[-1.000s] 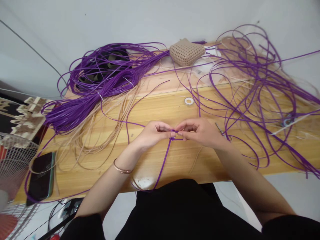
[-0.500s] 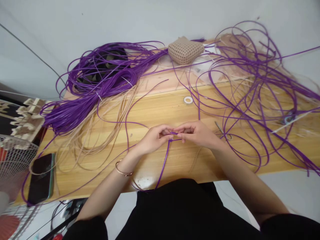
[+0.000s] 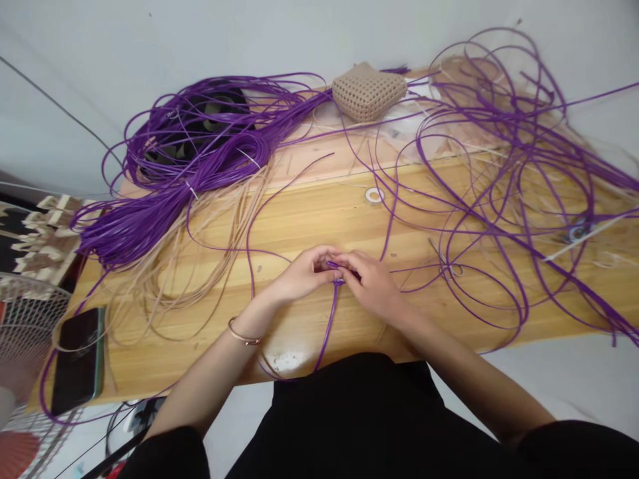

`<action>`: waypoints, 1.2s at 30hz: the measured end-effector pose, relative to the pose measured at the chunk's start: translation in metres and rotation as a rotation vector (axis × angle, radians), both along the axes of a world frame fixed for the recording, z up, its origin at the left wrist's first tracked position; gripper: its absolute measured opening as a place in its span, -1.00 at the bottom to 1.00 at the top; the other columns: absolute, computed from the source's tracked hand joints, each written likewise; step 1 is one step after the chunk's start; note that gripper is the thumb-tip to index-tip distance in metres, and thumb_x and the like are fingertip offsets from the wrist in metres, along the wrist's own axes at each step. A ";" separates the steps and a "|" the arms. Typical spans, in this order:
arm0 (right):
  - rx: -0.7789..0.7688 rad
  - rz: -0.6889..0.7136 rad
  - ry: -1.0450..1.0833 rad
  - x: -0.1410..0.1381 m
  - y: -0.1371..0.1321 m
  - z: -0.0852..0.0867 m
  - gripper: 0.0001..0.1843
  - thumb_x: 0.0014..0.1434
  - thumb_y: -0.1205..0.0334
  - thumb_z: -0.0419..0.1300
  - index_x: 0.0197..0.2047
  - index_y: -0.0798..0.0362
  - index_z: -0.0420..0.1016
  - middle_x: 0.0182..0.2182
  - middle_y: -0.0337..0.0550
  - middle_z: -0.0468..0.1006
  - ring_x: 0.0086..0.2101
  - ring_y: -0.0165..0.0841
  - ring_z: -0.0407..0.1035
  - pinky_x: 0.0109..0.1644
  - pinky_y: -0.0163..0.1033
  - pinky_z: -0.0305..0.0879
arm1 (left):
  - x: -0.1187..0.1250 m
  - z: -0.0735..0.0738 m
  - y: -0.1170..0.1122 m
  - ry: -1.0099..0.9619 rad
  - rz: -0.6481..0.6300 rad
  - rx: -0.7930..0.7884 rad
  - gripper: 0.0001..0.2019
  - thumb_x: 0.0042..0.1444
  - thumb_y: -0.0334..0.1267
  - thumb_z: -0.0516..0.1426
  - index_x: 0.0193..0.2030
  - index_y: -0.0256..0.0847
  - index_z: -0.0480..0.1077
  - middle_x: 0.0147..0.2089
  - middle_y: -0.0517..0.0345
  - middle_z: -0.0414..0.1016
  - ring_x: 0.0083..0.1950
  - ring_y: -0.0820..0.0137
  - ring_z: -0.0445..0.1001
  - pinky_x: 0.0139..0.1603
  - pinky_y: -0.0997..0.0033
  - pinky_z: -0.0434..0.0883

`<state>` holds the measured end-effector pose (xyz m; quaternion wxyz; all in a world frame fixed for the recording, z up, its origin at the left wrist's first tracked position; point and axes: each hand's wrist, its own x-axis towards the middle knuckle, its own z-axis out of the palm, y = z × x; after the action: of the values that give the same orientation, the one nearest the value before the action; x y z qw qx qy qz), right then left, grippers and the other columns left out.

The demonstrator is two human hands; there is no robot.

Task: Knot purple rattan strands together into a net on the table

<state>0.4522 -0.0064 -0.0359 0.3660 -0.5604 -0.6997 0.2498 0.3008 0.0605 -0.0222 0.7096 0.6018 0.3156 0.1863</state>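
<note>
My left hand and my right hand meet over the middle of the wooden table. Both pinch the same small knot of purple cord, fingers curled tight around it. From the knot a purple strand hangs down toward the table's front edge and my lap. Other strands run from my hands out to the right into loose loops. A thin bracelet circles my left wrist.
A thick bundle of purple cord lies at the back left over beige strands. A beige woven pouch sits at the back, a tape ring mid-table, a phone at the left edge, a fan grille beyond.
My right hand has slid left and turned over the knot, closing against my left hand. The strands to the right have shifted with it. The view has tilted slightly.
</note>
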 end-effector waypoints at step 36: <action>0.282 -0.309 0.005 -0.007 -0.004 0.028 -0.76 0.26 0.34 -0.02 -0.10 0.04 0.43 -0.29 -0.11 0.51 -0.28 -0.35 0.41 -0.20 -0.23 0.37 | 0.009 0.036 -0.017 0.130 0.127 0.279 -0.80 -0.04 -0.27 0.23 -0.25 -0.28 0.45 -0.28 0.09 0.56 -0.28 0.40 0.50 -0.19 0.41 0.43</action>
<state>0.4451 -0.0107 -0.0078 0.4766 -0.6038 -0.6324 0.0919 0.3096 0.0439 0.0139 0.5840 0.6842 0.3693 0.2333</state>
